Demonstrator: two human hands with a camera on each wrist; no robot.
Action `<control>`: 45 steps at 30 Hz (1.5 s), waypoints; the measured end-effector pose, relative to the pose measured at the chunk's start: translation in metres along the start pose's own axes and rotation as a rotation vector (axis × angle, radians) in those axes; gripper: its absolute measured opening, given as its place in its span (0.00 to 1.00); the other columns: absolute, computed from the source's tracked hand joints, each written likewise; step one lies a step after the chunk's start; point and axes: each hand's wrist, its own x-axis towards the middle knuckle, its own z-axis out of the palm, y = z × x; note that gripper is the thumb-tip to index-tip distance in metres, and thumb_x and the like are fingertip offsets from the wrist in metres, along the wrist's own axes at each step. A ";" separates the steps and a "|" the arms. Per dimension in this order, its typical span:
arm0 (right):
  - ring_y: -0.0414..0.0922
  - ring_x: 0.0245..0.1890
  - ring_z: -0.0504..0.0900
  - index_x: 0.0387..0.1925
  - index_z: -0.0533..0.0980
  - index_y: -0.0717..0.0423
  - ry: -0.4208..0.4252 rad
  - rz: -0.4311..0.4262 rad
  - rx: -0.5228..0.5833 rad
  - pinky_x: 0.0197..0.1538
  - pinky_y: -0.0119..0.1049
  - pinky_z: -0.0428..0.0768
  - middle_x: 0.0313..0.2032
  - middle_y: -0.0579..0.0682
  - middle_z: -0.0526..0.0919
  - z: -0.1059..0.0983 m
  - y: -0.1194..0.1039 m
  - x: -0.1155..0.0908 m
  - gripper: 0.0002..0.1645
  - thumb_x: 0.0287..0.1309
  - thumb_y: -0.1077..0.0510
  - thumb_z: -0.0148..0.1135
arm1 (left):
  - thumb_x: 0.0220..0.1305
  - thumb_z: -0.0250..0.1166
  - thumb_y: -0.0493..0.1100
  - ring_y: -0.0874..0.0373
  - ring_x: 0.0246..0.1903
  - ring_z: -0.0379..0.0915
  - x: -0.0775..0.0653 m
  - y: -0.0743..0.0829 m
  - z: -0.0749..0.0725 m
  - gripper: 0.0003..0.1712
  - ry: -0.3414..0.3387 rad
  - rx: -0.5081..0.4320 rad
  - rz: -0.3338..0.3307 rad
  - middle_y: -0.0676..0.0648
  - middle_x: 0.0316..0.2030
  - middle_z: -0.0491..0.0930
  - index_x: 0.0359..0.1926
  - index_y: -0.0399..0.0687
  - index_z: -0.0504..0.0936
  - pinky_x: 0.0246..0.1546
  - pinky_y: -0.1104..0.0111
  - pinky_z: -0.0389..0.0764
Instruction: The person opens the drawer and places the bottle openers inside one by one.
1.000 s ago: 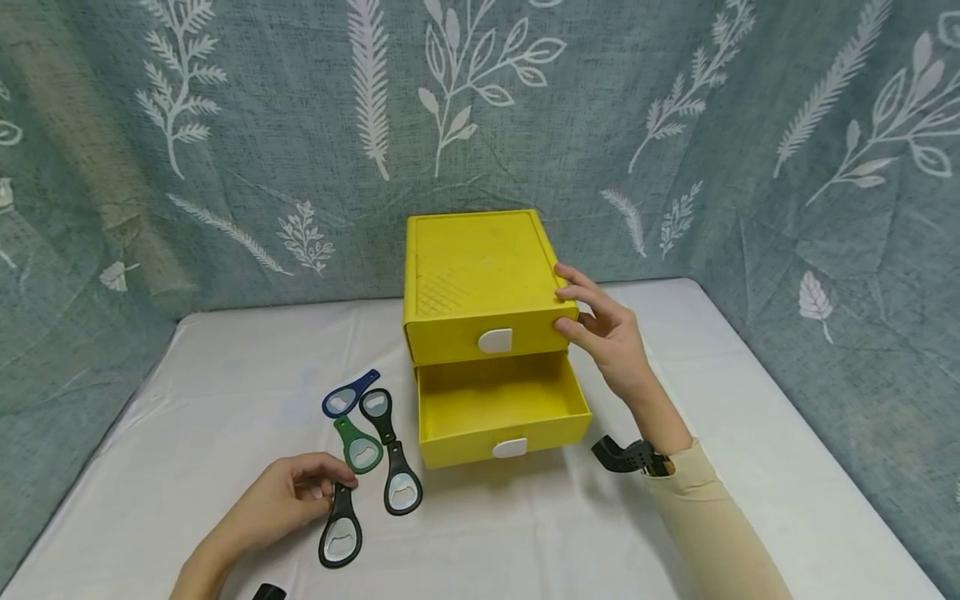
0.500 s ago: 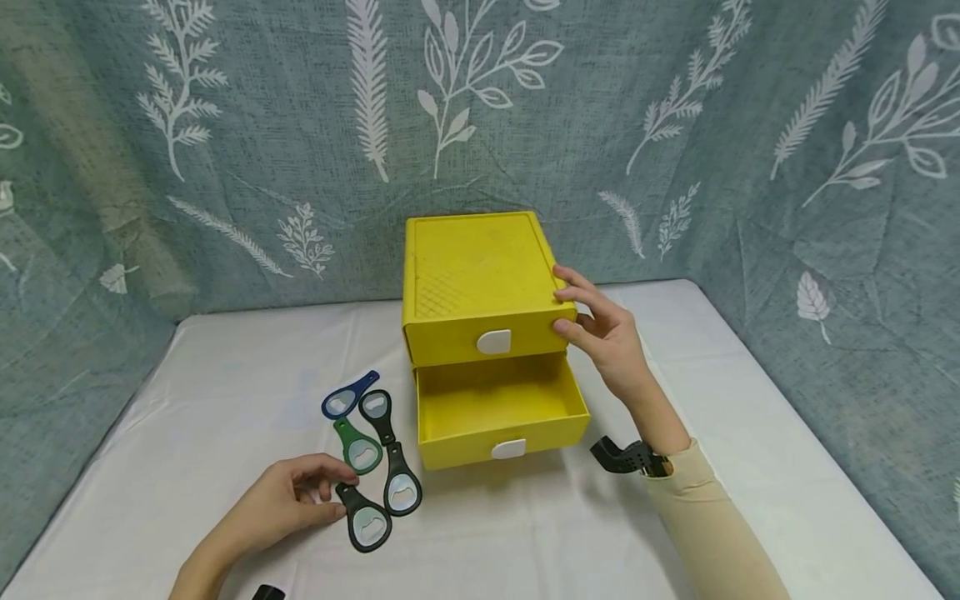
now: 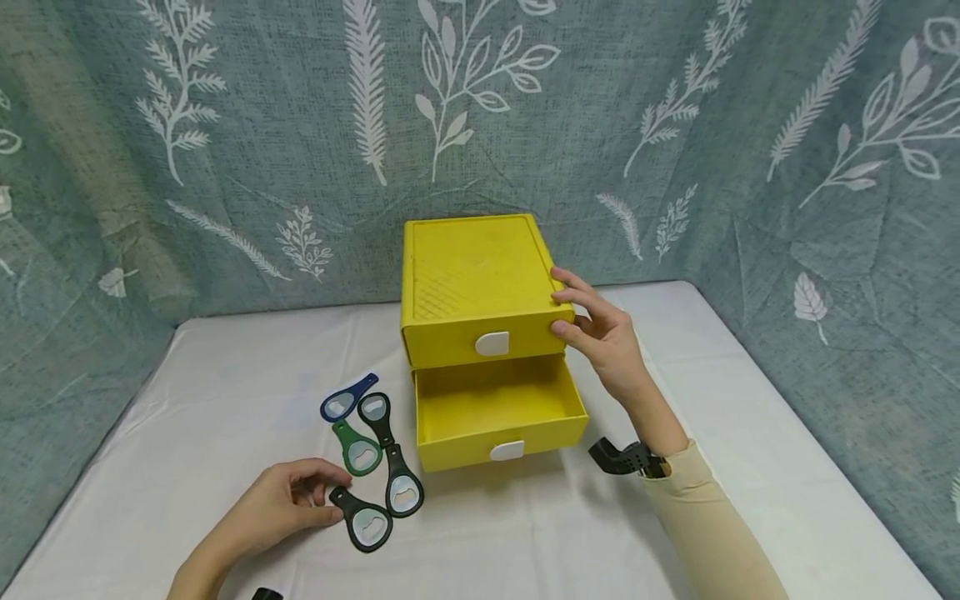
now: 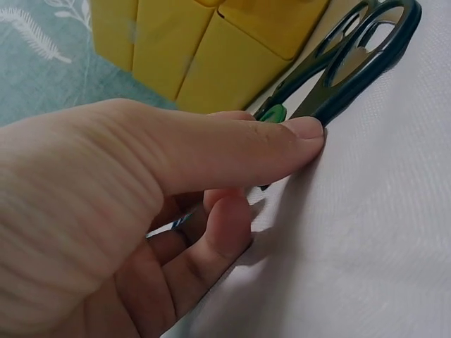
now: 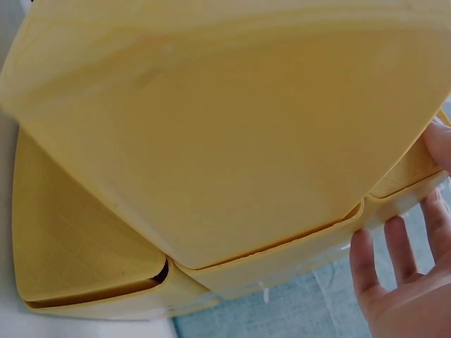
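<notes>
Opener nearest the person (image 3: 365, 522), black-rimmed, lies flat on the white cloth (image 3: 600, 542), handle toward 10 o'clock, bowl apparently touching a second black opener (image 3: 405, 493) at 1 o'clock. Left hand (image 3: 281, 506) at its 9 o'clock, fingers bent, thumb at the handle; pinch or mere touch, cannot tell. Step in hand looks like positioning that opener; lifting it would call for a firm pinch at the handle. Green opener (image 3: 362, 457) at 12 o'clock, blue opener (image 3: 341, 405) beyond it, third black opener (image 3: 374, 408) beside both. At 1 o'clock, well apart, yellow drawer unit (image 3: 480, 267), lower drawer (image 3: 457, 455) standing out toward 6 o'clock. Right hand (image 3: 609, 346) grips its near right corner, thumb in front, fingers apart, probably steadying it. Left index fingertip hidden behind the thumb in the left wrist view; right hand cut off at 4 o'clock in its own, drawer's rear covered in the head view.
</notes>
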 end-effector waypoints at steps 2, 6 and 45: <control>0.54 0.71 0.58 0.56 0.79 0.58 -0.001 0.000 0.000 0.57 0.39 0.75 0.70 0.57 0.63 0.000 0.000 0.000 0.20 0.63 0.72 0.60 | 0.47 0.79 0.39 0.62 0.21 0.68 0.000 -0.001 -0.001 0.20 -0.006 0.003 -0.006 0.46 0.26 0.74 0.43 0.42 0.84 0.20 0.70 0.73; 0.54 0.71 0.58 0.56 0.79 0.56 -0.001 0.002 0.001 0.56 0.38 0.75 0.70 0.57 0.63 -0.001 0.001 0.000 0.20 0.63 0.70 0.62 | 0.48 0.78 0.39 0.62 0.22 0.68 -0.001 -0.002 -0.004 0.20 -0.017 0.022 -0.003 0.47 0.27 0.74 0.43 0.42 0.84 0.21 0.70 0.73; 0.55 0.70 0.60 0.57 0.79 0.56 0.000 0.010 0.006 0.55 0.39 0.76 0.70 0.56 0.63 -0.002 0.003 -0.002 0.20 0.64 0.69 0.62 | 0.45 0.81 0.42 0.60 0.30 0.78 -0.006 0.000 -0.008 0.21 0.134 0.083 -0.038 0.49 0.34 0.82 0.41 0.42 0.85 0.31 0.70 0.81</control>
